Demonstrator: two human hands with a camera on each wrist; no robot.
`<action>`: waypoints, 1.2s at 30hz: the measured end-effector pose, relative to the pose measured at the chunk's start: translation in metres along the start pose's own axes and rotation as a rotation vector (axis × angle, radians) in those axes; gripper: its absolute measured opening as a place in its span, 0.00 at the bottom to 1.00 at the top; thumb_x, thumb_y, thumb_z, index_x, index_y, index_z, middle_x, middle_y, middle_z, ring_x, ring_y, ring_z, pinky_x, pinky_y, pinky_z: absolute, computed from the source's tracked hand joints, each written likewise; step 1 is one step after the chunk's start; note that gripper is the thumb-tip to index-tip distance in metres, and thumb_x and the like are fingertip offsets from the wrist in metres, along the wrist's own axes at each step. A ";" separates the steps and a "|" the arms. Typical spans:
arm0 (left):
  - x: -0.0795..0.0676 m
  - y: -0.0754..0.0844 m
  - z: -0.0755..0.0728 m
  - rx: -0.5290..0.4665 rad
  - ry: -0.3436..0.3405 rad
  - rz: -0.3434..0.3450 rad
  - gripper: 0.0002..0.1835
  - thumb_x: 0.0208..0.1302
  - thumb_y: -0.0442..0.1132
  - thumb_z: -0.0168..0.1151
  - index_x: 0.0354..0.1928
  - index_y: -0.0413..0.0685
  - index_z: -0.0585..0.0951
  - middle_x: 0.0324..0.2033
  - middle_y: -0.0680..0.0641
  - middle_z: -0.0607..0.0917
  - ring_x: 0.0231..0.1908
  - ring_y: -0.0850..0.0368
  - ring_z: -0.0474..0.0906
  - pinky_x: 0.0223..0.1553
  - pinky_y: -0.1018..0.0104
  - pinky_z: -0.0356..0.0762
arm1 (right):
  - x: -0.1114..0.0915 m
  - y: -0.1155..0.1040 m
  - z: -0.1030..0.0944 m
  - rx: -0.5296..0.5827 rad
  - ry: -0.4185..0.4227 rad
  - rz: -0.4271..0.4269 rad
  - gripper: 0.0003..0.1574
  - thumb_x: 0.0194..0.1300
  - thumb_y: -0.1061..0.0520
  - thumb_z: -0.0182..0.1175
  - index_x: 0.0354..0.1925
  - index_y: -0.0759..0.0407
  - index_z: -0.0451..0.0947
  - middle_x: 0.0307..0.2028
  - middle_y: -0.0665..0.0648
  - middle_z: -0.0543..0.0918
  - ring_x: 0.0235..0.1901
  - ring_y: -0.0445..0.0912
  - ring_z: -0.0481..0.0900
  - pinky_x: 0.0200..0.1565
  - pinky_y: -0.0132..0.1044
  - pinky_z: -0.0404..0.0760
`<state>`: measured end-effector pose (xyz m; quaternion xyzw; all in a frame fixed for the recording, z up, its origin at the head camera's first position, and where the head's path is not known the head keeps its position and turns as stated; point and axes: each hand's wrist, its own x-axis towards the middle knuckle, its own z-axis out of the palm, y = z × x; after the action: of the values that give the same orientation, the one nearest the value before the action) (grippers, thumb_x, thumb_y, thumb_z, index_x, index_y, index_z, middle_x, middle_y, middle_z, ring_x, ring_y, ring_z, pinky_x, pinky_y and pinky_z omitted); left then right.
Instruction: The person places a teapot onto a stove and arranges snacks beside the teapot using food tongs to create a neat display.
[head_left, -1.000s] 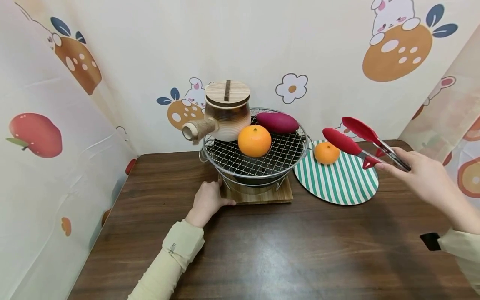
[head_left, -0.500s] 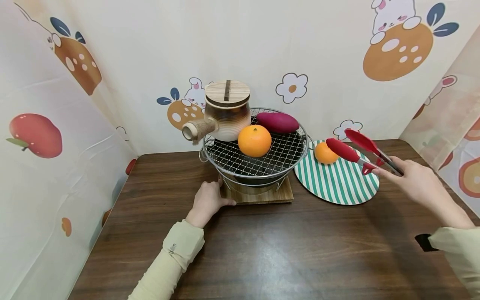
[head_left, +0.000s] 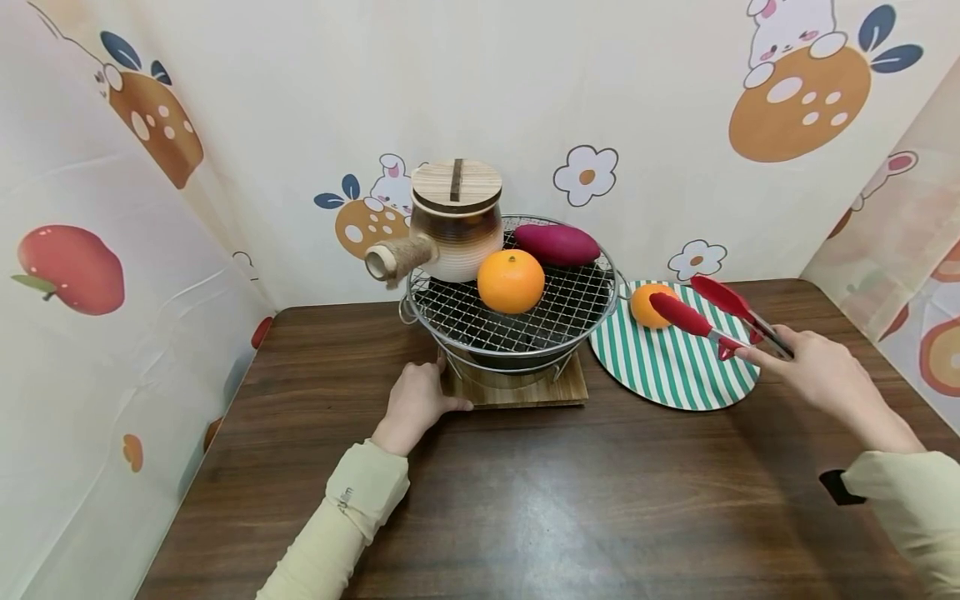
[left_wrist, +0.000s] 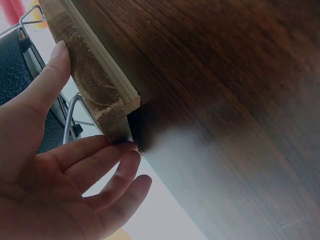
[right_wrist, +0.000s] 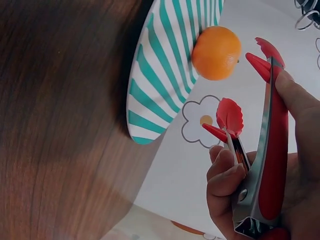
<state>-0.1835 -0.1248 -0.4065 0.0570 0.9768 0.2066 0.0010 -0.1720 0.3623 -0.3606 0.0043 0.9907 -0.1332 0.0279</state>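
Note:
At the left corner of a wooden board [head_left: 525, 395], my left hand [head_left: 417, 398] grips with the thumb along the front edge and the fingers round the left side, also visible in the left wrist view. The board bears a round tabletop grill [head_left: 480, 329] with a wire mesh. Red-tipped tongs [head_left: 681, 314] are in my right hand [head_left: 823, 375], their arms spread apart with nothing between them. One tong tip overlaps a small mandarin [head_left: 642, 307] in the head view. That mandarin lies on a green-and-white striped round mat [head_left: 678, 379]; the right wrist view shows the tongs' tips apart from it.
Standing on the mesh are a side-handled clay pot [head_left: 456, 246] with a wooden lid [head_left: 476, 182], a larger orange [head_left: 511, 282] and a purple sweet potato [head_left: 557, 245]. A printed curtain [head_left: 525, 100] rises behind the brown table [head_left: 517, 500].
My right hand has moved left and the tongs' tips have come down, nearer the mandarin on the striped mat. My left hand has stayed at the board's corner.

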 end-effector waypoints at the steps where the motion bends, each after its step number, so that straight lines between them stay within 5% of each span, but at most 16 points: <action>1: 0.000 0.000 0.000 0.002 0.002 0.002 0.43 0.36 0.53 0.80 0.57 0.38 0.79 0.43 0.34 0.86 0.46 0.37 0.80 0.42 0.49 0.80 | 0.000 0.000 0.001 -0.001 -0.003 0.003 0.46 0.65 0.29 0.51 0.54 0.70 0.68 0.33 0.69 0.75 0.32 0.61 0.73 0.29 0.52 0.71; 8: -0.001 0.000 0.000 0.004 0.020 0.011 0.43 0.36 0.53 0.80 0.56 0.37 0.80 0.41 0.34 0.86 0.44 0.36 0.80 0.41 0.49 0.80 | 0.002 0.002 0.008 -0.005 -0.030 0.023 0.55 0.64 0.28 0.50 0.62 0.76 0.62 0.42 0.78 0.74 0.36 0.66 0.74 0.32 0.59 0.73; 17: -0.001 0.000 0.000 0.003 0.019 0.014 0.44 0.37 0.53 0.80 0.58 0.37 0.79 0.42 0.34 0.86 0.45 0.36 0.80 0.43 0.49 0.80 | 0.007 0.001 0.018 -0.002 -0.028 0.012 0.54 0.64 0.28 0.50 0.60 0.77 0.65 0.37 0.73 0.78 0.31 0.61 0.75 0.28 0.51 0.73; 24: 0.000 0.001 -0.001 0.015 0.009 0.016 0.44 0.37 0.53 0.80 0.57 0.37 0.79 0.43 0.34 0.86 0.47 0.36 0.79 0.45 0.49 0.80 | 0.007 -0.002 0.022 -0.007 -0.060 0.032 0.60 0.64 0.26 0.48 0.64 0.79 0.59 0.52 0.85 0.70 0.44 0.73 0.73 0.37 0.65 0.74; 36: 0.000 0.000 -0.001 0.015 0.002 0.003 0.44 0.37 0.54 0.80 0.58 0.38 0.79 0.44 0.33 0.86 0.46 0.37 0.80 0.43 0.49 0.80 | 0.013 -0.005 0.029 -0.024 -0.089 0.024 0.62 0.64 0.25 0.45 0.67 0.79 0.55 0.57 0.88 0.65 0.50 0.77 0.69 0.44 0.68 0.72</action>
<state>-0.1834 -0.1247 -0.4057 0.0583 0.9782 0.1994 -0.0005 -0.1838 0.3494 -0.3879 0.0097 0.9899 -0.1210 0.0737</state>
